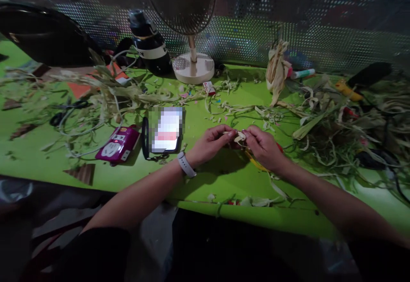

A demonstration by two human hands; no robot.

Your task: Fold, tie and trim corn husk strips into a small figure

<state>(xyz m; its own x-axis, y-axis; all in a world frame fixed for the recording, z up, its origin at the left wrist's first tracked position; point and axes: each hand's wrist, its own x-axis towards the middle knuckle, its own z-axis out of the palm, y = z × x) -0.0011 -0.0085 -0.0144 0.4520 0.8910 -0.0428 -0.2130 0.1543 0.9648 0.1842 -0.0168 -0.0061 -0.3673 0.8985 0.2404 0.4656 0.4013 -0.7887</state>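
Both of my hands meet over the green table (205, 179), right of the middle. My left hand (215, 142), with a pale watch band on its wrist, pinches one side of a small strip of corn husk (239, 137). From the other side, my right hand (262, 146) pinches the same strip between thumb and fingers. Under my right hand, a yellow-handled tool (254, 161) lies on the table, mostly covered. A lit phone (167, 129) rests left of my hands.
A purple power block (118, 144) with a white cable sits at left. Behind stand a fan (193, 66) and a black bottle (152, 49). A husk bundle (276, 71) leans at the back. Tangled husk scraps (339, 132) heap up at right; more husks (128, 94) lie at left.
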